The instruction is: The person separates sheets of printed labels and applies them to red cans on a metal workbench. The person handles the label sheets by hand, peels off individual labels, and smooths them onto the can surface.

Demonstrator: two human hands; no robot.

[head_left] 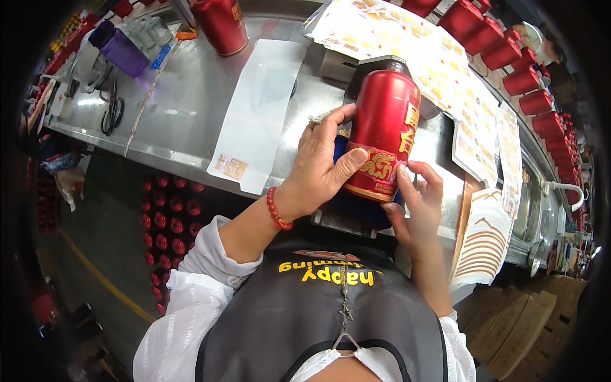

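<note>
A glossy red bottle (380, 121) with gold characters and a gold-patterned band low on its side lies tilted, neck away from me, on a dark blue support (356, 213). My left hand (321, 156) is closed round its left side, the thumb pressed on the patterned band. At the lower right of the bottle, my right hand (417, 204) grips the edge with thumb and fingers, a fingertip on the band's end. Behind the bottle's neck sits a dark angular holder (366, 67), partly hidden. Sheets of gold-printed decals (439, 57) lie just beyond and to the right.
On the metal bench are a pale backing sheet (261, 108), another red bottle (219, 25), scissors (112, 111) and a purple bottle (121, 51). A stack of white strips (484, 235) hangs at the right edge. Rows of red bottles (534, 102) stand beyond; more (168, 223) stand on the floor.
</note>
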